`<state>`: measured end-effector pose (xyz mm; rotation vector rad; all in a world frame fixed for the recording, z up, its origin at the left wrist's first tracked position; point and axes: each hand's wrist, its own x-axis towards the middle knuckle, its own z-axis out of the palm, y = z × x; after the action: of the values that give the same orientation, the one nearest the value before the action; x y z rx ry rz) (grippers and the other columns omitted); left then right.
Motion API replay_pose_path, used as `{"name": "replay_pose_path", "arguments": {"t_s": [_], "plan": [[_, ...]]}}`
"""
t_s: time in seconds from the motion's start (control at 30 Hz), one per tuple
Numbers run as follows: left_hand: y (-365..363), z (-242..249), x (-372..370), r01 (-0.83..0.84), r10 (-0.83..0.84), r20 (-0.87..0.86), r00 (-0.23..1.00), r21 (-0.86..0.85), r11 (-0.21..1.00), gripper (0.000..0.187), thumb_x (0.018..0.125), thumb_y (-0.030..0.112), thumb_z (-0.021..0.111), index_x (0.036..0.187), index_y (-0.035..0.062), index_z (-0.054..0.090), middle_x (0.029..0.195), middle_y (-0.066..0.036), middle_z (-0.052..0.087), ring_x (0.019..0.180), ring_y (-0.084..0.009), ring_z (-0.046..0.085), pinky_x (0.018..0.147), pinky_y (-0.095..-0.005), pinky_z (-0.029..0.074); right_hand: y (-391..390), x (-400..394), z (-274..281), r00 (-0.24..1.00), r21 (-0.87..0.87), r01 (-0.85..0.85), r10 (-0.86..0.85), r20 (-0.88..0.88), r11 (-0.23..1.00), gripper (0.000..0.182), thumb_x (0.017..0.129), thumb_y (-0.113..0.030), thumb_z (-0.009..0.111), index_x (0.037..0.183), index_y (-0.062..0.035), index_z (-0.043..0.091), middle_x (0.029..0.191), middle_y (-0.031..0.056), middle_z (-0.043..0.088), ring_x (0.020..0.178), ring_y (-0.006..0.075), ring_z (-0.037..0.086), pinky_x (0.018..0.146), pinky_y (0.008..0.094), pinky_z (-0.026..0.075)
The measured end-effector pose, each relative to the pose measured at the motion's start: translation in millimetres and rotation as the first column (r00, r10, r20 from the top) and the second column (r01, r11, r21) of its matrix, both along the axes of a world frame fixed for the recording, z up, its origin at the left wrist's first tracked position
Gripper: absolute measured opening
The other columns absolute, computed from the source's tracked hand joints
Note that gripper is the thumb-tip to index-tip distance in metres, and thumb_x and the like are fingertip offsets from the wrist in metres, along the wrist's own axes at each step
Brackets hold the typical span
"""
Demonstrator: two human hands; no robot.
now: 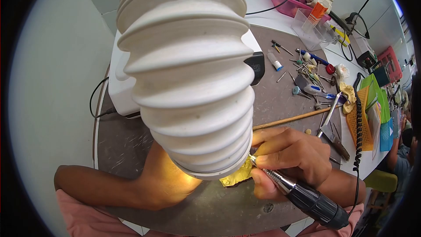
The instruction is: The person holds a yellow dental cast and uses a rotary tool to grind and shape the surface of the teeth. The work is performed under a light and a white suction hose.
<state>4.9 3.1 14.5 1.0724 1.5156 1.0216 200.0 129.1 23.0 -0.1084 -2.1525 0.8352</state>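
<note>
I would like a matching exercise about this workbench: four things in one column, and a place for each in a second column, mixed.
Things:
1. rotary handpiece
2. ribbed hose
3. wooden stick
4. pink tray

Places:
a. at the far edge of the bench, beside a clear box
b. in the right hand
c. lying on the grey mat just beyond the right hand
d. hanging in front of the camera, hiding most of the left hand

Pairs: 1-b, 2-d, 3-c, 4-a
</note>
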Motion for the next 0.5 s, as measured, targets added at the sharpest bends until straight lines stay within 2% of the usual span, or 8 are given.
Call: {"name": "replay_pose_path", "arguments": {"t_s": [0.37,0.43,0.5], "plan": [[-3,-2,-2,0.025,-0.025,-0.016,1.000,-0.004,1.000,0.014,0.102,0.004,0.065,0.114,-0.0027,0.064,0.106,-0.010,0.067,0.098,-0.0157,0.066,0.088,-0.0298,0.055,-2,3,0,0.998,-0.047,-0.017,0.019,0.056,0.999,0.029,0.077,-0.003,0.087,0.095,-0.0053,0.065,0.084,0.0115,0.070,0.090,0.0338,0.078,0.071,0.0350,0.063],[-5,-11,-5,-0.015,0.015,0.014,1.000,-0.021,1.000,0.040,0.084,0.016,0.086,0.117,0.0015,0.069,0.116,-0.014,0.073,0.108,-0.0286,0.070,0.093,-0.0392,0.055,-1,2,2,0.999,-0.052,-0.042,0.044,0.030,0.998,0.029,0.077,-0.003,0.087,0.096,-0.0057,0.065,0.085,0.0114,0.070,0.090,0.0342,0.078,0.072,0.0354,0.064],[-5,-12,-6,-0.011,0.011,0.022,1.000,-0.008,1.000,0.040,0.084,0.016,0.086,0.117,0.0016,0.069,0.115,-0.014,0.073,0.108,-0.0286,0.070,0.093,-0.0394,0.055,-2,3,1,0.999,-0.046,-0.034,0.036,0.033,0.998,0.029,0.077,-0.004,0.087,0.095,-0.0056,0.065,0.085,0.0114,0.071,0.090,0.0343,0.078,0.072,0.0357,0.064]]}}
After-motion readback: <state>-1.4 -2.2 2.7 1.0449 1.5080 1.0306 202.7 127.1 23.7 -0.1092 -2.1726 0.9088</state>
